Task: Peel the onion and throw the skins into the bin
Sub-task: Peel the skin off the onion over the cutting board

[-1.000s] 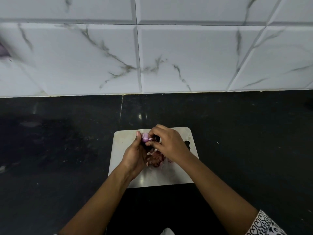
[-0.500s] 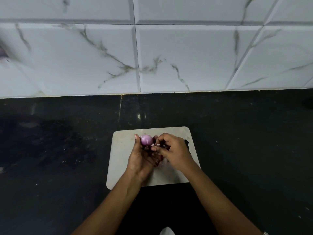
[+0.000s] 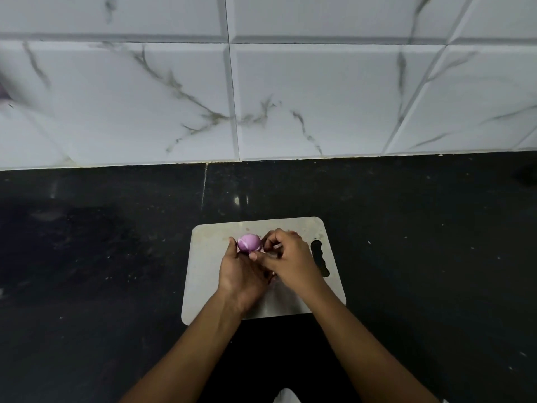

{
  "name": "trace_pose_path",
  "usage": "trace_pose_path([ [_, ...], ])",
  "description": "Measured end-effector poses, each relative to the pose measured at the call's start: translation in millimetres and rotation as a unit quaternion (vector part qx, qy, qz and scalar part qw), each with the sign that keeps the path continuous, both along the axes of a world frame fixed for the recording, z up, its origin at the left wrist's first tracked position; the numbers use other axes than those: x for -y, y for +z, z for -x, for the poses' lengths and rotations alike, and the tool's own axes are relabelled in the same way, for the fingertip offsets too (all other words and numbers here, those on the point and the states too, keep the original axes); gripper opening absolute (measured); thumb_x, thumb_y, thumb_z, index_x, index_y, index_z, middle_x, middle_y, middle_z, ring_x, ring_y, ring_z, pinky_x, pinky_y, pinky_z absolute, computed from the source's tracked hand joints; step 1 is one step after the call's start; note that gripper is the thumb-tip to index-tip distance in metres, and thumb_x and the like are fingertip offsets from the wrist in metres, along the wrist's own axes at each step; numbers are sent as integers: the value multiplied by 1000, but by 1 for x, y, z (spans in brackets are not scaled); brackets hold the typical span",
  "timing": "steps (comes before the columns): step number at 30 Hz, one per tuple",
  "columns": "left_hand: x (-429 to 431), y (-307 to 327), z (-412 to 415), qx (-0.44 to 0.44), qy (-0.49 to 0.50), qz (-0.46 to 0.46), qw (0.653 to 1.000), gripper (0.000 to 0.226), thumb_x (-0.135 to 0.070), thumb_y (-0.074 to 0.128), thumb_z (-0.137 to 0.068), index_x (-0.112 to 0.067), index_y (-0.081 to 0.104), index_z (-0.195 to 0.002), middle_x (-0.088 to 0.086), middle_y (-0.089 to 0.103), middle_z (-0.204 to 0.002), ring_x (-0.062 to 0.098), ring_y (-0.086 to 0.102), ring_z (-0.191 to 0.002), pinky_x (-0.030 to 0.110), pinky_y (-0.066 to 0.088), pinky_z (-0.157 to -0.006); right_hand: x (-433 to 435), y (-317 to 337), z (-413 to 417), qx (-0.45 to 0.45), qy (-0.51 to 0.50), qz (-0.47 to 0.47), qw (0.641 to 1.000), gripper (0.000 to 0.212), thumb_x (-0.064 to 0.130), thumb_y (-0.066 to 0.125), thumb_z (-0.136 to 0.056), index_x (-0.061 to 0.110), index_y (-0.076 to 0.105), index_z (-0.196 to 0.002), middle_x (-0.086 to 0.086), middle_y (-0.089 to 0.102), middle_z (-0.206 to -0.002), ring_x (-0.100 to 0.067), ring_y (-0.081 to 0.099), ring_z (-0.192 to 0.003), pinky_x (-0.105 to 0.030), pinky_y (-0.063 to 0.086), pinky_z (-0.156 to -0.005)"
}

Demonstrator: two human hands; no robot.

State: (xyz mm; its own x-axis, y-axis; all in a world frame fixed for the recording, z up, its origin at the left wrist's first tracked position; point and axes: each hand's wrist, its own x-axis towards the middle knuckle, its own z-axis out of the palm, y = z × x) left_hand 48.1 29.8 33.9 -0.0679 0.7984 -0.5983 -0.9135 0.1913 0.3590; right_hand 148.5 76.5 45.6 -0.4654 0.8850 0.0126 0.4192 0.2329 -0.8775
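Onion (image 3: 249,243), pale purple and mostly bare on the side that shows, sits cupped in the left hand (image 3: 242,276) above the far middle of the cutting board (image 3: 203,274), which lies on the dark counter (image 3: 87,257). The left grip is closed round the onion from below and from the left, thumb upright against its left side. The right hand (image 3: 290,261) is pressed against the onion's right side, fingers curled and pinched together as if on a strip of skin; whether they actually hold skin cannot be told, since the fingers cover that spot. No bin shows anywhere in view.

To do this step well, I would keep the left grip firm but not crushing, turn the onion a little with each pull, and draw the skin downward from the tip toward the root so it comes off in long pieces. Dropping the pieces on the board keeps them together for one trip to the bin.
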Motion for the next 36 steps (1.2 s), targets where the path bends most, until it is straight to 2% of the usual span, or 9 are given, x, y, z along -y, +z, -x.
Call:
trace_pose_path([
  [2,0,2,-2,-12,7,-7,1000,68,-62,24,-93,-8,66,-92,21,66,-109,35,58,-111,48,33,-107,3,1,6,-9,-33,33,999,25,29,78,-71,24,54,-73,5,58,-79,-12,59,-79,-17,43,-61],
  [6,-1,5,1,-106,14,10,994,50,-53,35,-95,-12,64,-91,17,67,-104,31,62,-99,45,47,-89,2,2,10,-48,-77,87,992,28,22,79,-71,29,52,-71,-3,66,-84,-12,63,-76,-18,46,-60],
  [10,-1,4,8,-190,44,8,981,29,-24,41,-99,-9,66,-103,16,67,-101,28,63,-93,42,49,-84,-6,8,6,-75,-62,80,992,23,20,77,-73,27,61,-87,5,70,-88,-6,66,-84,-22,53,-75],
  [14,3,7,12,-256,35,-25,966,32,-28,43,-98,-6,67,-98,11,73,-89,20,68,-87,31,53,-72,-9,14,5,-67,-36,56,996,21,19,75,-76,18,72,-96,3,73,-89,-7,67,-85,-28,56,-80],
  [18,5,8,15,-304,16,-68,950,24,-17,47,-95,-4,67,-98,4,74,-78,11,71,-71,18,53,-57,-8,24,5,-29,-28,-15,999,24,18,73,-78,12,72,-102,-1,74,-92,-5,67,-83,-20,54,-79],
  [25,7,13,22,-344,7,-106,933,31,-20,62,-77,-5,68,-103,9,75,-90,17,70,-82,25,57,-72,-5,31,11,99,6,-161,982,29,32,63,-84,15,69,-107,-3,73,-91,-15,66,-81,-30,55,-78],
  [28,7,16,22,-364,0,-109,925,32,-21,64,-76,-6,69,-103,11,74,-95,20,70,-88,32,57,-81,-3,28,16,142,-15,-183,973,31,39,57,-87,15,64,-106,-3,70,-94,-18,63,-84,-27,47,-79],
  [32,7,19,23,-387,-16,-112,915,35,-23,65,-76,-8,69,-107,12,73,-102,24,69,-94,37,57,-83,-3,26,18,157,-17,-199,967,30,40,56,-88,15,60,-104,-3,67,-94,-20,61,-86,-31,45,-80],
  [36,9,16,24,-392,-16,-119,912,35,-25,63,-76,-12,68,-107,7,74,-100,20,70,-91,33,57,-81,-6,27,17,130,-17,-221,966,26,34,60,-87,11,64,-98,-5,69,-87,-17,61,-78,-26,45,-70],
])
